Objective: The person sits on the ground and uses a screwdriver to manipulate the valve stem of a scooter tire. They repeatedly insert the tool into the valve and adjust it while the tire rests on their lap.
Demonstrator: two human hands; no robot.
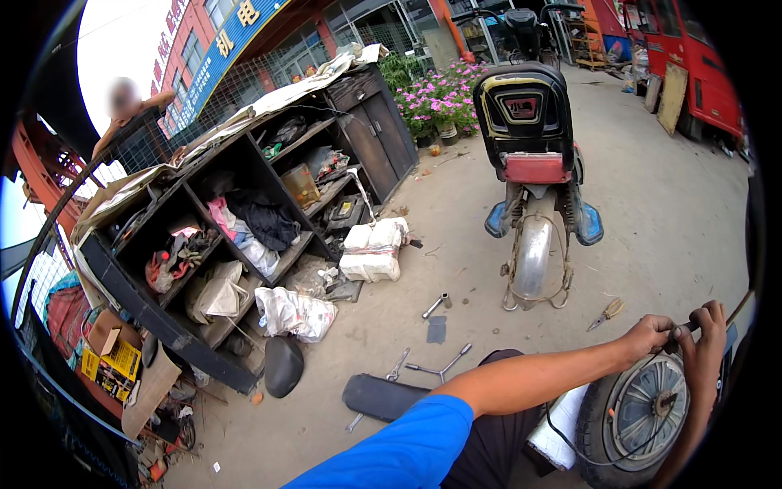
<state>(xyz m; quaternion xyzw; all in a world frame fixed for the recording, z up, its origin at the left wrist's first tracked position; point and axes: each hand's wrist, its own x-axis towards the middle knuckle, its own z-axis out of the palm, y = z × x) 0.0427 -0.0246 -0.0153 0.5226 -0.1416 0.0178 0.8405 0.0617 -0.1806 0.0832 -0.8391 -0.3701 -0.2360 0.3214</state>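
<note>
At the lower right, my left hand [652,337] and my right hand [704,332] are closed side by side on a black cable [678,332] above a loose wheel with a hub motor [634,411]. The wheel stands on its tyre beside a white cylindrical object [552,432]. A dark padded board [380,395] lies on the ground by my knee, with a cross-shaped socket wrench [444,367] and a spanner [396,364] beside it. Yellow-handled pliers [605,314], a socket tool [436,305] and a small dark plate [437,329] lie farther forward.
An electric scooter [524,122] stands ahead. A dark open cabinet [171,326] stuffed with bags and parts lines the left, with a loose saddle [284,367] before it. A red vehicle [705,73] is at the upper right, flowers [440,98] behind, and another person [130,122] beyond the cabinet.
</note>
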